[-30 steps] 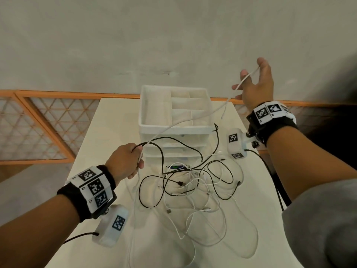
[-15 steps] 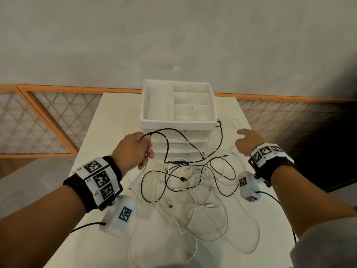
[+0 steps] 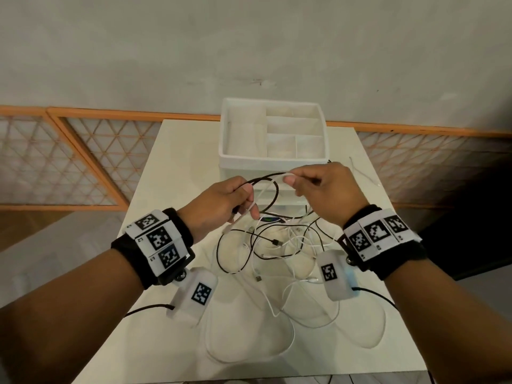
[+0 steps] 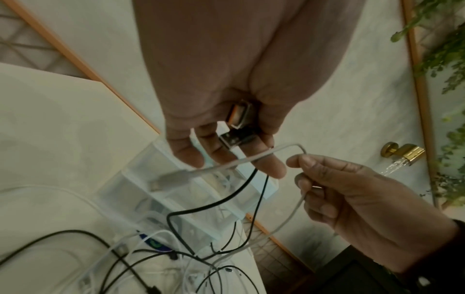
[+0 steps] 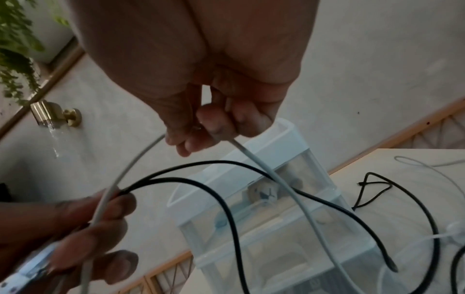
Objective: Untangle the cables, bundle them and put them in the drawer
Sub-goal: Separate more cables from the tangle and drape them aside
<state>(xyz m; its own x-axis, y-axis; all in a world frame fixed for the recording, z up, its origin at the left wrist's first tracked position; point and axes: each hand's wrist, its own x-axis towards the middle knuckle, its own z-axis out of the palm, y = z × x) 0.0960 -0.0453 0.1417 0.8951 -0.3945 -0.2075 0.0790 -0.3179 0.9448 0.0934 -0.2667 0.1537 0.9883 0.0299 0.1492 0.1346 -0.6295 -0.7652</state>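
A tangle of white and black cables (image 3: 277, 245) lies on the white table (image 3: 171, 167) in front of the white drawer unit (image 3: 273, 159). Above the tangle, my left hand (image 3: 246, 203) grips a black cable (image 3: 273, 202) and one end of a white cable (image 3: 273, 177). In the left wrist view, USB plugs (image 4: 236, 119) sit in its curled fingers (image 4: 271, 169). My right hand (image 3: 293, 184) pinches the same white cable a little to the right, where it bends into a loop (image 4: 299, 148). From the right hand (image 5: 214, 127) the white cable (image 5: 276, 179) hangs down to the table, across the black cable (image 5: 226, 199).
The drawer unit's open top tray (image 3: 324, 134) has several compartments. A thin white cable (image 3: 363, 173) lies apart at the table's right edge. Orange lattice railing (image 3: 69, 156) runs behind the table. The drawers (image 5: 289, 218) are translucent and stacked.
My right hand came down from high on the right to the table, then moved in to the middle and took hold of the white cable beside my left hand. The left hand kept its grip.
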